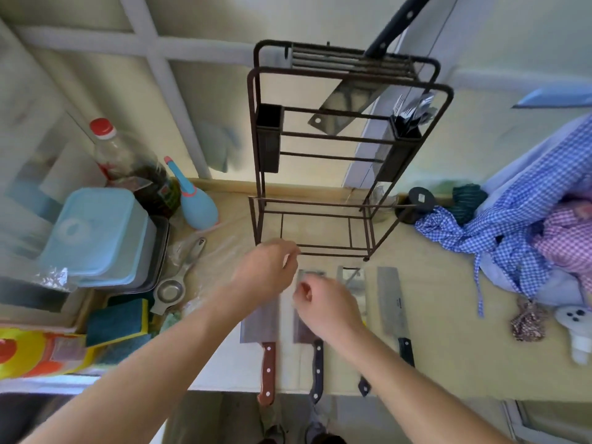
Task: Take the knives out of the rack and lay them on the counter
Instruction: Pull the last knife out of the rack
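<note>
while one steel cleaver with a black handle [349,100] hangs in the top of the dark wire rack [346,149], four cleavers lie side by side on the pale bench [448,315], near the rack's foot. the left hand [266,270] and right hand [323,302] hover over them, loosely curled, gripping nothing.

Rack [320,219] and cleavers [392,302] hem the bare counter [448,315].
</note>
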